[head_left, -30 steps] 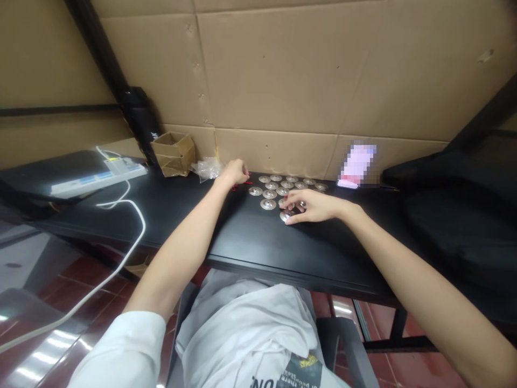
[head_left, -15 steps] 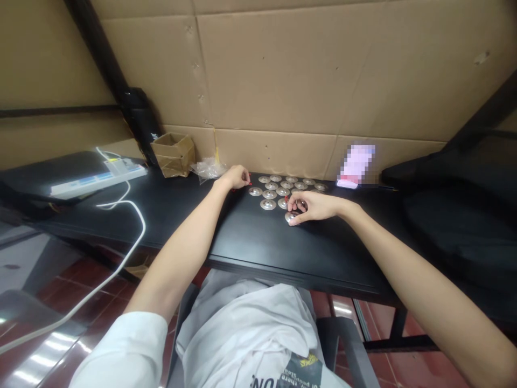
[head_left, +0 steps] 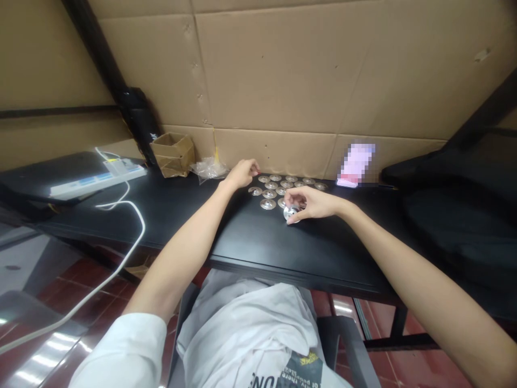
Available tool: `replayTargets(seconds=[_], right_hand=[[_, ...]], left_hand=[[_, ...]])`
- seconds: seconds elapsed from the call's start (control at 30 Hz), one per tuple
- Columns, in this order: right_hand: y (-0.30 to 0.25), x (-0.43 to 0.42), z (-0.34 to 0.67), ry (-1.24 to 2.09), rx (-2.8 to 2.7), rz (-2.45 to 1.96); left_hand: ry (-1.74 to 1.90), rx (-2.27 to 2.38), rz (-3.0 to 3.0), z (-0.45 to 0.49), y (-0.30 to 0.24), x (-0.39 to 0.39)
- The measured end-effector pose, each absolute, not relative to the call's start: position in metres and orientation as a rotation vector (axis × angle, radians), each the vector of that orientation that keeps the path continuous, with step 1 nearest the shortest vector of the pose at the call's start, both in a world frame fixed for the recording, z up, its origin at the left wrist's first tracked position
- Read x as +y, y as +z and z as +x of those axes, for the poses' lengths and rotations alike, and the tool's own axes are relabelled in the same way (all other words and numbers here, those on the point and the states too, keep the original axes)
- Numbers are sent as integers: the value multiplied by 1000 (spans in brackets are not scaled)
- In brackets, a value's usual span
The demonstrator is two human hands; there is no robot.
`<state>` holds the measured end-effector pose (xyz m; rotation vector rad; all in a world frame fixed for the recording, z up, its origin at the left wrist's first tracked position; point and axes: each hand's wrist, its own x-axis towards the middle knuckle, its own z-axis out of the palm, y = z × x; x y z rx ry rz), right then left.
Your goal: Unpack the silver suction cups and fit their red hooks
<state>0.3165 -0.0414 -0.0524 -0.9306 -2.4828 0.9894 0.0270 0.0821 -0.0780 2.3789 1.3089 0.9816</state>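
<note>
Several dished round metal discs point(head_left: 269, 194) lie in a loose cluster on the black table point(head_left: 258, 242). My right hand point(head_left: 309, 206) is shut on one more disc point(head_left: 291, 214) at the cluster's front edge, with the disc tilted up between thumb and fingers. My left hand point(head_left: 243, 173) is at the table's back edge, just left of the cluster. Its fingertips pinch a small red piece point(head_left: 258, 172), perhaps thread or wire, mostly hidden by the fingers.
A cardboard wall point(head_left: 266, 81) stands behind the table. A clear plastic bag point(head_left: 209, 170), small cardboard box point(head_left: 173, 154), white power strip point(head_left: 99, 180) and white cable point(head_left: 139, 221) lie left. A pixelated pink object point(head_left: 355, 164) and black padded bag point(head_left: 456, 231) lie right.
My left hand has moved right and toward the back of the table, taking the red piece with it. My right hand has shifted slightly left, and its disc is tilted up more.
</note>
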Motion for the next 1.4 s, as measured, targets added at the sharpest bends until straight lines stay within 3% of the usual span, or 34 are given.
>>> replayTargets(seconds=[0.3, 0.57, 0.73, 0.9, 1.4], right_hand=[[-48, -35, 320, 768, -2265, -934], [-51, -30, 323, 388, -1970, -1232], [-53, -27, 318, 606, -1728, -1249], [-53, -24, 313, 871, -1457, -1191], [-49, -36, 300, 1184, -1285, -967]], left_hand=[[1097, 1222, 2433, 52, -62, 58], [1297, 1079, 2244, 77, -49, 30], [1379, 911, 2299, 93, -42, 15], [1224, 809, 2400, 101, -44, 8], [1314, 808, 2514, 104, -56, 20]])
